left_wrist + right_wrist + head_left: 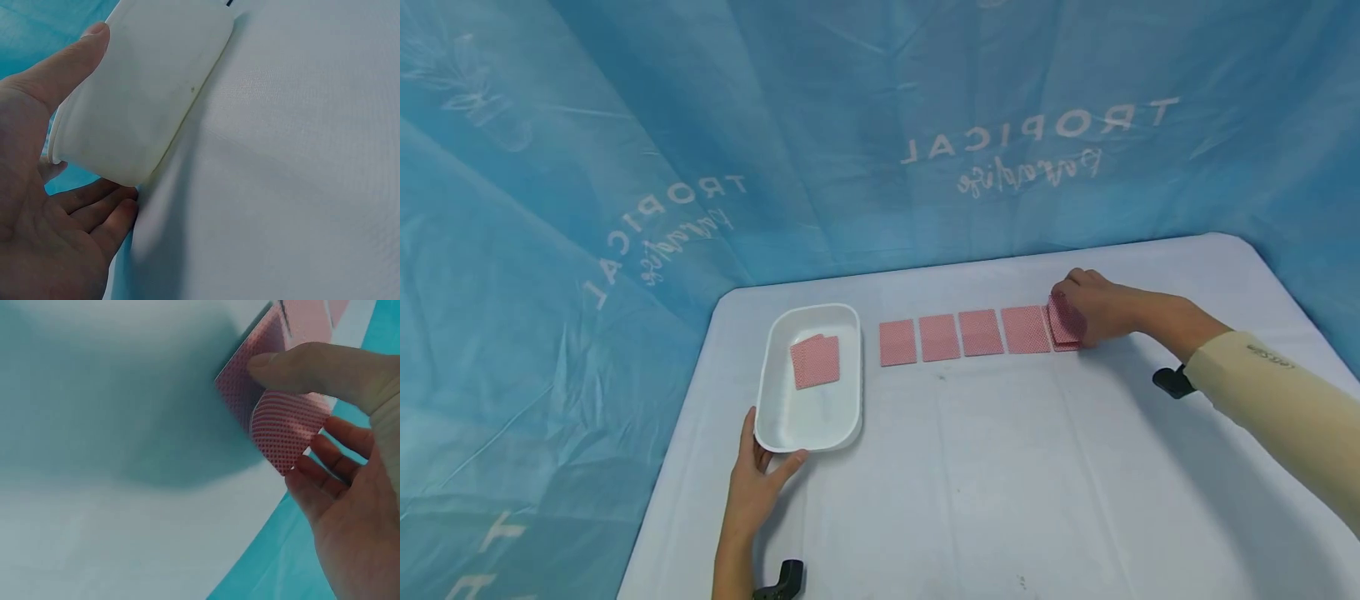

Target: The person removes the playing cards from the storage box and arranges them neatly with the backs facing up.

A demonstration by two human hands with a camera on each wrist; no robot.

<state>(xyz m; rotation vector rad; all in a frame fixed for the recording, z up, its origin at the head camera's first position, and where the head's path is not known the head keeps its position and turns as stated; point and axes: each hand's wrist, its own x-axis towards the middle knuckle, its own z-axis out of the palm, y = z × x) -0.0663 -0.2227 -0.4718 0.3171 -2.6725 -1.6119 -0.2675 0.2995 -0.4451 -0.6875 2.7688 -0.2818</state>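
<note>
My right hand [1099, 307] is at the right end of a row of face-down playing cards with red patterned backs. In the right wrist view its thumb presses on a playing card [290, 428] that bends upward, the fingertips at its far edge. Another card [234, 394] lies flat beneath it. Cards such as the leftmost one [898, 343] run leftward in the head view. My left hand [754, 492] holds the near left corner of a white plastic tray [812, 425], thumb on one side and fingers on the other. Overlapping cards [820, 362] lie face down inside the tray.
A white cloth [962, 483] covers the table. Blue curtains [850, 167] with white lettering hang behind it and along its left side. Black wrist mounts [1172, 382] show at both wrists.
</note>
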